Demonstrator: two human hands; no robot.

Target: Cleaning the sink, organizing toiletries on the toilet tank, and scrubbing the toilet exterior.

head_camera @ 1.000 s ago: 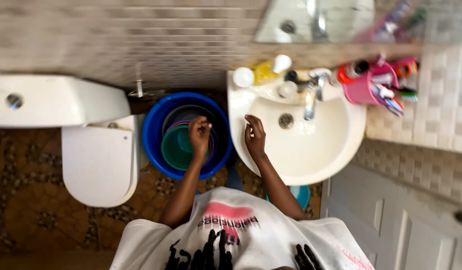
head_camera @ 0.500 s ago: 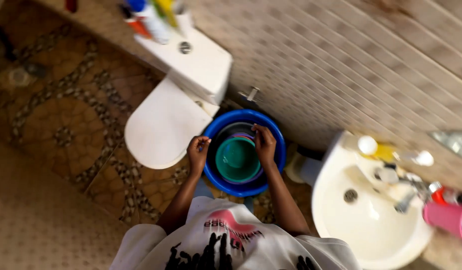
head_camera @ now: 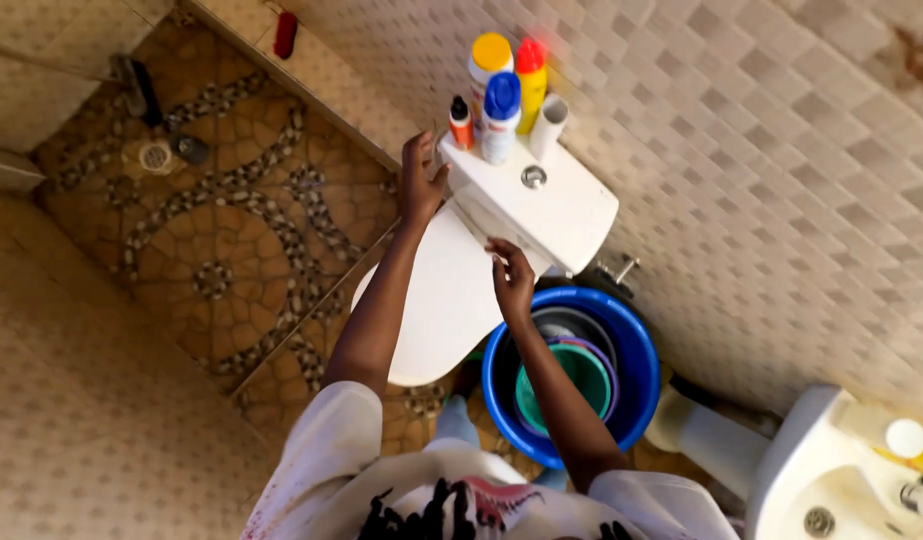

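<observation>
So, left hand: fingers spread, reaching at the toilet tank corner, beside the bottles
right hand: loose, empty, over the toilet lid
blue basin: just beside the toilet

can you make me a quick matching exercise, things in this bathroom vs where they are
Things:
1. bottles
2. green bowl
3. left hand
4. right hand

Places:
a. inside the blue basin
b. at the cistern's left edge
c. on top of the cistern
d. over the toilet lid, beside the basin

Pairs: 1-c, 2-a, 3-b, 4-d
</observation>
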